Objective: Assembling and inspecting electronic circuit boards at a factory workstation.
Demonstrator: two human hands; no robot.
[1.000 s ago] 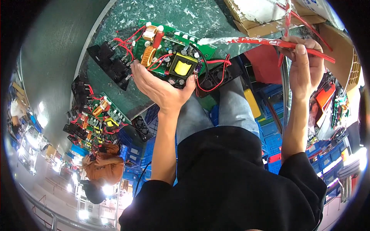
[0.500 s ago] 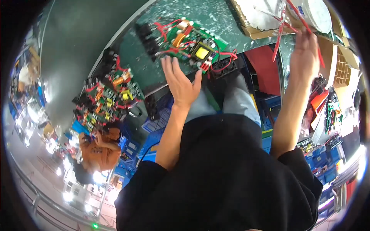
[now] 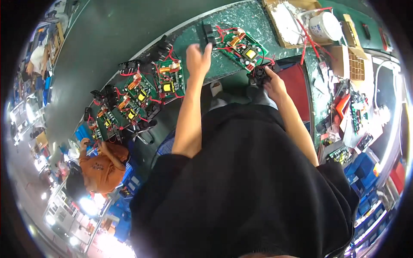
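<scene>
A green circuit board [image 3: 246, 48] with a yellow-topped transformer, orange parts and red wires lies on the green table in front of me. My right hand [image 3: 275, 84] grips a black cooling fan [image 3: 259, 74] at the table's near edge, just below the board and close to its wires. Left of the board, my left hand [image 3: 198, 61] is raised with the thumb apart from the fingers and nothing visible between them. The fingertips are foreshortened. Just beyond it, a black socket panel [image 3: 209, 34] stands at the board's left end, joined by red wires.
Several similar circuit boards [image 3: 168, 81] line the table to the left, towards a co-worker in an orange shirt [image 3: 103, 167]. At the far right, a cardboard tray [image 3: 282, 36] of white paste holds red sticks [image 3: 310, 41] beside a white tub [image 3: 325, 26]. A partitioned box [image 3: 356, 64] stands nearby.
My right hand has left the red sticks by the tray and come down onto the fan. My left hand has shifted from the board's near edge to its left. The view has shifted too.
</scene>
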